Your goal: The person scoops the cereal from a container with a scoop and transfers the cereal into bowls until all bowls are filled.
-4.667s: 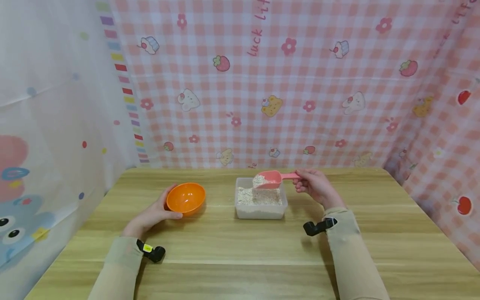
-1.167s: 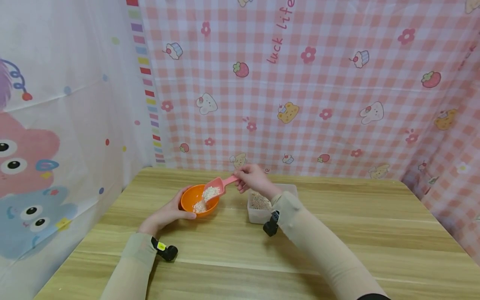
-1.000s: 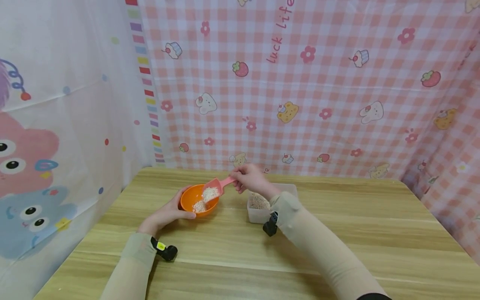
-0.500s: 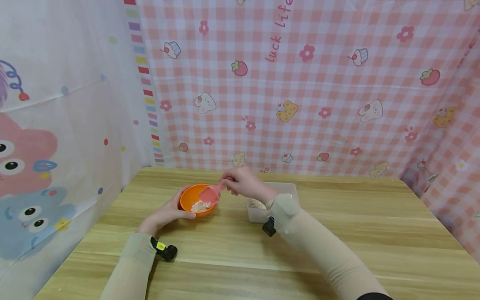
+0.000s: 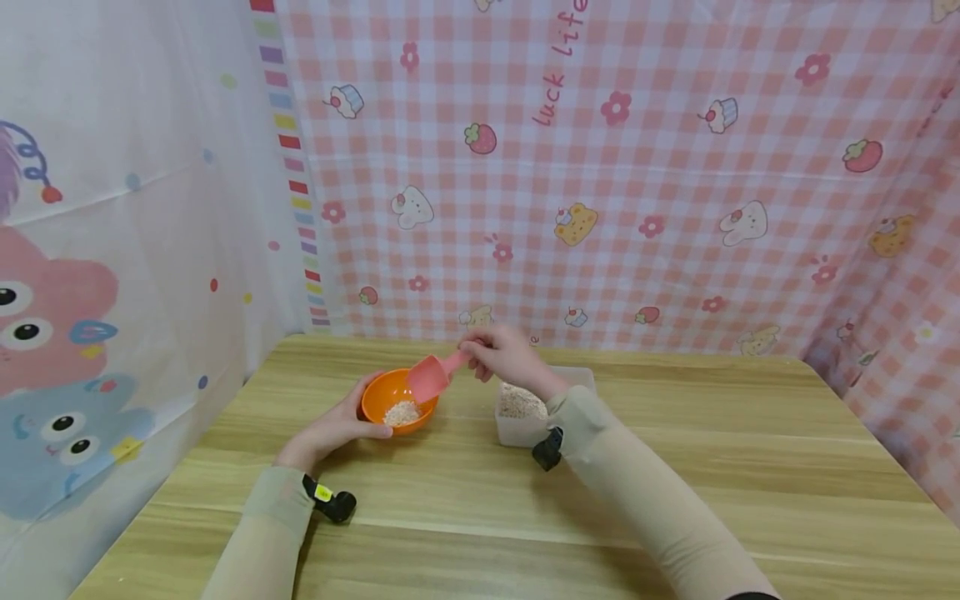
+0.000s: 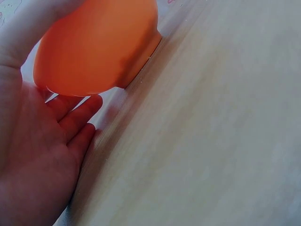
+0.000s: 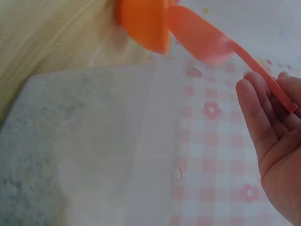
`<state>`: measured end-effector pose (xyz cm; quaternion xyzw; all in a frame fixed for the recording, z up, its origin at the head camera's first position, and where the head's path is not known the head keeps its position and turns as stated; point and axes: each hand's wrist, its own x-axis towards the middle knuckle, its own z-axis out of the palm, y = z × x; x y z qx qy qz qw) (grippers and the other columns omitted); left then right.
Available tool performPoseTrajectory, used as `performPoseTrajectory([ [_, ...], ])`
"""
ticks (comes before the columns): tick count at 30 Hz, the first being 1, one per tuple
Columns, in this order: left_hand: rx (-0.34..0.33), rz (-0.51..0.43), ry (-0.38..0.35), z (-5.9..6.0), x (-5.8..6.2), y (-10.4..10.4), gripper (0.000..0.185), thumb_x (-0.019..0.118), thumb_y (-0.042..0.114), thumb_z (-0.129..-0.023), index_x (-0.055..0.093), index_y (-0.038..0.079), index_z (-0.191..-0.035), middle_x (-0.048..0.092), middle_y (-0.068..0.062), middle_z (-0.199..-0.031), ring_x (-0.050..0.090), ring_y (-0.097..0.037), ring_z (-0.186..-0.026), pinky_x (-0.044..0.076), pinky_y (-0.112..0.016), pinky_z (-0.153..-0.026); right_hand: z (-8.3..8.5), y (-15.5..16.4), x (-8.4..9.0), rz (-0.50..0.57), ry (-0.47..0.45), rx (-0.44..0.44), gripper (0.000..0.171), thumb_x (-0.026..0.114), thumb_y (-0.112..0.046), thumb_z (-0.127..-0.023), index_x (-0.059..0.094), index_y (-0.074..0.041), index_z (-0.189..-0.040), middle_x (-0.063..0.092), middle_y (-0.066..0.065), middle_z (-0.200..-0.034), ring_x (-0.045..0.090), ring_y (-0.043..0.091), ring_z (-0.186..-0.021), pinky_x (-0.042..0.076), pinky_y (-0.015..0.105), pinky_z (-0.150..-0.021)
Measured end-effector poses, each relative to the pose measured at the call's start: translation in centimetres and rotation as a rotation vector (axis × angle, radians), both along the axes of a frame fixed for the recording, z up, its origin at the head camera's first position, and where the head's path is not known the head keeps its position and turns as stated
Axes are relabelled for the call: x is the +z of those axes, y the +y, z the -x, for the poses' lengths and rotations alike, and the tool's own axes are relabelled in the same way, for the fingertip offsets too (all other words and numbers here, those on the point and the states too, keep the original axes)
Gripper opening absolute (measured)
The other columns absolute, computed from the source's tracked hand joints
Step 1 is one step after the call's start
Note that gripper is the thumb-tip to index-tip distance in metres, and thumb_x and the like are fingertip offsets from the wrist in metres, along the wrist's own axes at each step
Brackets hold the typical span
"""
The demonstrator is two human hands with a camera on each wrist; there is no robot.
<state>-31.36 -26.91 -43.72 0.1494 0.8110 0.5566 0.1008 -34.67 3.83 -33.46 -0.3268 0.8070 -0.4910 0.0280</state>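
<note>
Head view: right hand [image 5: 501, 357] pinches the handle end of a pink plastic scoop [image 5: 433, 377], fingers curled round it; scoop tipped sideways over the orange bowl [image 5: 381, 393], mouth turned down, no grain visible in it. Left hand [image 5: 330, 427] cups the bowl's near side, fingers relaxed and fairly straight against the wall [image 6: 96, 44], palm on the wooden table [image 5: 675, 500]. Bowl sits on the table left of the clear plastic container [image 5: 525, 429], well apart from its rim.

Risks (judgement): the grip is only at the handle tip [image 7: 277, 96], so the scoop could twist; the scoop lip could knock the bowl rim and scatter grain if the left hand lets go.

Contents: small heap of pale, coarse oat-like flakes [image 5: 402, 412] on the bowl floor; more of the same in the container [image 5: 519, 403].
</note>
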Motion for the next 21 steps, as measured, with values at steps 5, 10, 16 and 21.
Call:
performPoseTrajectory([
  [5, -0.009, -0.005, 0.018, -0.1, 0.1, 0.0, 0.103, 0.082, 0.017, -0.077, 0.013, 0.009, -0.154, 0.024, -0.022, -0.152, 0.028, -0.038, -0.135, 0.016, -0.057, -0.112, 0.0, 2.5, 0.6, 0.174, -0.096, -0.025, 0.023, 0.054, -0.01, -0.1, 0.067, 0.009, -0.104, 0.064, 0.022, -0.076, 0.062, 0.019, -0.058, 0.057, 0.037, -0.057],
  [10, -0.003, 0.008, 0.012, 0.0, 0.0, 0.1, 0.104, 0.082, 0.019, -0.077, 0.013, 0.011, -0.154, 0.022, -0.022, -0.154, 0.025, -0.039, -0.137, 0.015, -0.057, -0.113, -0.2, 6.0, 0.4, 0.297, -0.122, -0.066, 0.025, 0.053, -0.007, -0.1, 0.063, 0.014, -0.108, 0.065, 0.02, -0.075, 0.063, 0.018, -0.057, 0.058, 0.036, -0.056],
  [16, 0.011, 0.019, 0.006, -0.1, -0.2, 0.0, 0.102, 0.082, 0.019, -0.077, 0.014, 0.013, -0.153, 0.022, -0.022, -0.154, 0.024, -0.039, -0.138, 0.014, -0.057, -0.113, -0.4, 9.9, -0.7, 0.384, -0.165, -0.124, 0.03, 0.053, -0.012, -0.101, 0.06, 0.016, -0.109, 0.064, 0.009, -0.072, 0.063, 0.015, -0.057, 0.057, 0.032, -0.056],
  [21, 0.011, 0.018, 0.003, -0.2, -0.1, 0.2, 0.102, 0.082, 0.019, -0.077, 0.015, 0.013, -0.153, 0.022, -0.021, -0.153, 0.024, -0.039, -0.138, 0.014, -0.057, -0.113, -0.7, 12.5, -1.9, 0.427, -0.216, -0.181, 0.034, 0.053, -0.014, -0.101, 0.056, 0.019, -0.111, 0.065, 0.005, -0.071, 0.063, 0.012, -0.057, 0.057, 0.031, -0.056],
])
